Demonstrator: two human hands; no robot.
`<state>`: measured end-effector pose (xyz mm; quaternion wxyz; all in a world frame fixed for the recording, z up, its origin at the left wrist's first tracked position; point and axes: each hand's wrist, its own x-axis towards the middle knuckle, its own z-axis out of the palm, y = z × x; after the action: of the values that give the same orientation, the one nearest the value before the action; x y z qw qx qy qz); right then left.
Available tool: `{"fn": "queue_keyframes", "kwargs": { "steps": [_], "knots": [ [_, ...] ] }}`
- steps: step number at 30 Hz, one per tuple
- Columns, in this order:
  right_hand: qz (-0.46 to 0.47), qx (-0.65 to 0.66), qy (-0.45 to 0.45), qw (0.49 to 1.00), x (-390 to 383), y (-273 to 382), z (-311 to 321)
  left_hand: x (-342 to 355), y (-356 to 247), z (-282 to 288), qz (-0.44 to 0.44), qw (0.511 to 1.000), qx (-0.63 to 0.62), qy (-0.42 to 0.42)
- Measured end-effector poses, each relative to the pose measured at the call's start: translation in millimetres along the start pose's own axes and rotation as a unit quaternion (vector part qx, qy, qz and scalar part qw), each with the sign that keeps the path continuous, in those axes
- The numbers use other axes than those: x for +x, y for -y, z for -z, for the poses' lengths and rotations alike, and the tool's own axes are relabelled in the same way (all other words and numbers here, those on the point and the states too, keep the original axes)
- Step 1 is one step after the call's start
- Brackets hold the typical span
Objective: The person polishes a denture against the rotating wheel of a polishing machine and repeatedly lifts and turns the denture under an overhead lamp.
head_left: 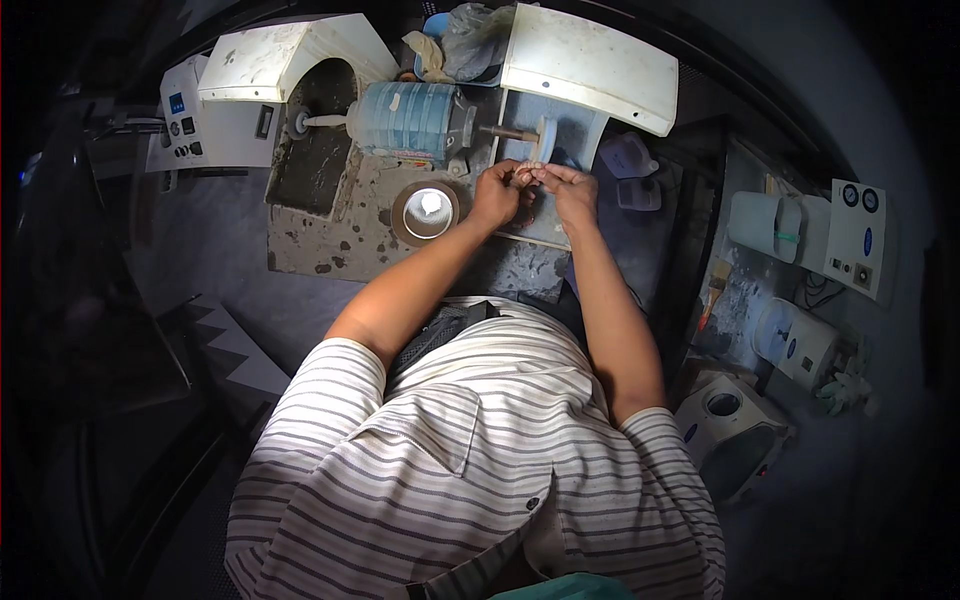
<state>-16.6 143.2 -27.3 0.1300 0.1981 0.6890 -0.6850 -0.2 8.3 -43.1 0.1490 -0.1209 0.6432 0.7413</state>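
My left hand (495, 196) and my right hand (572, 192) meet at the fingertips, both closed in a pinch. Between them is a small pinkish piece (531, 171), mostly covered by the fingers, so its kind cannot be made out. Just beyond the fingertips stands a pale polishing wheel (546, 140) on a spindle (512, 132), inside a shallow tray (583, 140) under a white hood (590, 65). Whether the piece touches the wheel is not plain from here. A blue-tinted motor housing (402, 120) sits to the left of the spindle.
Left of the motor, a second white hood (290, 55) covers a dirty tray (318, 165). A bright round lamp or bowl (430, 212) stands near my left forearm. Plastic bottles (630, 157) lie right of the tray. Further right are a brush (714, 290) and a gauge panel (860, 235).
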Motion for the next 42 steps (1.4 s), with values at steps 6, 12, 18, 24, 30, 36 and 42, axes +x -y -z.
{"fn": "queue_keyframes", "kwargs": {
  "steps": [6, 12, 18, 24, 30, 36, 42],
  "knots": [
    [-0.003, 0.025, 0.013, 1.000, -0.8, 3.7, 1.2, -2.9, 3.4, -12.1, 0.020, 0.998, -0.051, -0.008],
    [-0.038, 0.019, 0.033, 0.999, 2.1, 8.1, 0.1, -6.9, 1.7, -18.1, 0.059, 0.989, -0.120, -0.057],
    [-0.018, -0.023, 0.001, 1.000, 8.8, -5.7, 9.7, 2.5, -13.7, -8.1, 0.012, 0.986, 0.163, -0.044],
    [-0.046, -0.015, 0.005, 0.999, 14.4, -8.6, 11.8, 16.6, -4.4, -6.2, -0.098, 0.931, 0.342, -0.076],
    [-0.033, -0.035, 0.013, 0.999, 10.2, -7.4, 10.7, 9.3, -12.0, -2.8, -0.066, 0.947, 0.309, -0.054],
    [-0.019, -0.033, 0.022, 0.999, 7.6, -5.7, 11.5, 3.9, -18.5, -3.5, -0.161, 0.919, 0.355, -0.060],
    [0.033, -0.044, 0.024, 0.998, 5.6, 5.0, 7.8, 1.5, -13.0, -3.0, -0.209, 0.930, 0.293, -0.070]
  ]
}}
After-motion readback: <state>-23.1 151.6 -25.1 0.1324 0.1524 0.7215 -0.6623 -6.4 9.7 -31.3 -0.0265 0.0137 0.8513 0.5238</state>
